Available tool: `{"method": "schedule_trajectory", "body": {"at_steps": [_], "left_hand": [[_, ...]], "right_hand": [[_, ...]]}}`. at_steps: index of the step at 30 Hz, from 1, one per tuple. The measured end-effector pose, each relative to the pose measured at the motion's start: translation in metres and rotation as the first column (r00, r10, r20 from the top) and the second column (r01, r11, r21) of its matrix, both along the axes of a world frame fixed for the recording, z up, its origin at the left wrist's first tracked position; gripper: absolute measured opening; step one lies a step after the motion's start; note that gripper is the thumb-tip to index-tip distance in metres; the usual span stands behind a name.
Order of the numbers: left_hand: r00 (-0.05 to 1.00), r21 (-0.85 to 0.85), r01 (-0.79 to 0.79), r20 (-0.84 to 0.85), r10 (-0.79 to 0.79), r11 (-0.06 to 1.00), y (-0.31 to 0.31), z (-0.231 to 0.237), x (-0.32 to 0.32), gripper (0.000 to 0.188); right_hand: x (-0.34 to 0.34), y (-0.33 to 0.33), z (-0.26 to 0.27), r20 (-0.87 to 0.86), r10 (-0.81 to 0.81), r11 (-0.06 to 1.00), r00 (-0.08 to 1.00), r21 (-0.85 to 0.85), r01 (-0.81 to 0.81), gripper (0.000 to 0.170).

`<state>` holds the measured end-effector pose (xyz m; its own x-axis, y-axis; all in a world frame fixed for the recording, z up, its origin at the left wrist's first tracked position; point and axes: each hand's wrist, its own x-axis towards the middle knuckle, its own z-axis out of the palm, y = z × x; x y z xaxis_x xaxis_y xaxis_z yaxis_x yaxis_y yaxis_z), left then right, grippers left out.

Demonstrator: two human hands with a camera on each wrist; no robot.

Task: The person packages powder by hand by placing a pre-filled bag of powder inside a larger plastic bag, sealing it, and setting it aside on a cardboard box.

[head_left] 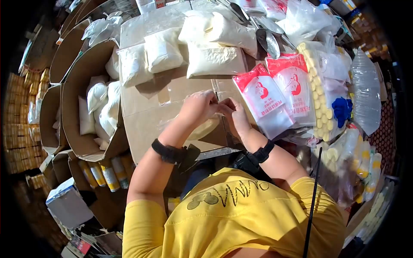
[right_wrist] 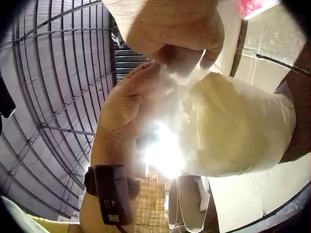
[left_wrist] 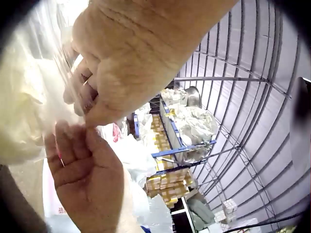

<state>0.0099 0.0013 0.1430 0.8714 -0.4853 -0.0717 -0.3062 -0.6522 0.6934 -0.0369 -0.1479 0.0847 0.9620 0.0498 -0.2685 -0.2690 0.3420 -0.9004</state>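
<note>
Both hands meet at the top edge of a clear plastic bag of pale powder (right_wrist: 233,126), which stands on the cardboard in front of the person. The left hand (head_left: 198,106) pinches the bag's mouth, its fingers curled onto the film. Close beside it, the right hand (head_left: 235,115) pinches the same edge between thumb and fingers. In the left wrist view, the left hand (left_wrist: 131,58) is above and the right hand (left_wrist: 90,179) below, thumbs nearly together at the film. From the head, the forearms and hands partly cover the bag (head_left: 204,129).
Several filled powder bags (head_left: 215,60) lie along the far side of the cardboard (head_left: 146,107). Red-and-white packs of plastic bags (head_left: 262,96) lie at the right, below metal scoops (head_left: 267,42). An open carton (head_left: 71,124) with white bags stands at the left.
</note>
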Motion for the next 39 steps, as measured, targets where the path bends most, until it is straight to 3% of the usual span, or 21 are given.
{"method": "schedule_trajectory", "body": {"at_steps": [2,6,9,12,14,18,21,26,28,29,30,32,33,36,38,39], "left_hand": [[1.000,0.022,0.021,-0.002,-0.021,1.000,-0.001,-0.002,0.000,0.024],[0.997,0.106,0.001,-0.073,0.007,0.994,-0.003,0.006,-0.003,0.020],[0.999,-0.001,0.008,0.033,-0.007,1.000,0.003,0.000,-0.005,0.018],[0.999,-0.030,0.008,0.037,-0.007,1.000,0.014,-0.001,-0.010,0.017],[0.999,-0.062,0.016,0.053,-0.013,0.998,0.031,-0.002,-0.015,0.013],[0.995,-0.065,0.044,0.087,-0.038,0.997,0.086,0.001,-0.026,0.010],[1.000,-0.050,0.001,0.003,-0.001,0.999,0.127,0.002,-0.039,0.009],[0.968,-0.051,-0.237,-0.102,0.231,0.970,0.166,0.000,-0.070,0.008],[0.931,-0.058,-0.356,-0.109,0.349,0.933,0.188,-0.016,-0.082,0.009],[0.873,-0.067,-0.455,-0.229,0.430,0.888,0.198,-0.021,-0.085,0.015],[0.893,-0.113,-0.449,-0.100,0.439,0.886,0.199,-0.029,-0.086,0.018],[0.882,-0.202,-0.421,0.140,0.451,0.885,0.157,-0.008,-0.087,0.026],[0.878,-0.176,-0.410,0.191,0.439,0.895,0.135,0.005,-0.083,0.030],[0.906,-0.037,-0.283,0.318,0.280,0.958,0.096,0.011,-0.059,0.029],[0.924,0.061,-0.183,0.351,0.150,0.981,0.086,0.008,-0.049,0.023],[0.931,0.103,-0.143,0.350,0.098,0.984,0.084,0.004,-0.046,0.019]], "right_hand": [[0.000,-0.001,-0.003,-0.013,-0.014,0.997,1.000,0.076,0.015,0.006],[0.001,-0.003,-0.003,-0.020,0.003,1.000,1.000,-0.017,-0.003,0.006],[0.004,-0.001,-0.007,0.000,0.025,1.000,1.000,-0.019,-0.025,0.005],[0.005,-0.002,-0.011,-0.001,0.043,0.999,0.999,-0.006,-0.043,0.005],[0.002,-0.003,-0.005,-0.009,0.060,0.998,0.998,-0.025,-0.061,0.005],[0.005,-0.003,-0.003,-0.057,0.052,0.993,0.997,0.113,-0.045,0.004],[0.008,0.000,-0.008,-0.064,0.073,0.990,0.995,0.125,-0.065,0.004],[0.007,0.002,-0.001,-0.107,0.111,0.984,0.988,0.152,-0.094,0.004],[0.008,-0.006,-0.003,-0.185,-0.016,0.982,0.983,0.183,0.050,0.003],[0.012,-0.017,-0.010,-0.194,0.038,0.982,0.980,0.187,-0.001,0.010],[0.017,-0.022,-0.020,-0.015,0.048,0.998,0.999,-0.029,-0.048,0.015],[0.024,-0.025,-0.013,0.294,0.176,0.886,0.939,-0.463,-0.021,0.024],[0.028,-0.016,0.014,0.449,0.278,0.756,0.849,-0.648,0.094,0.035],[0.038,0.023,0.070,0.397,0.735,0.304,0.550,-0.918,0.255,0.043],[0.034,0.045,0.064,0.294,0.841,0.272,0.453,-0.955,0.115,0.027],[0.035,0.050,0.058,0.257,0.864,0.226,0.434,-0.966,0.122,0.020]]}}
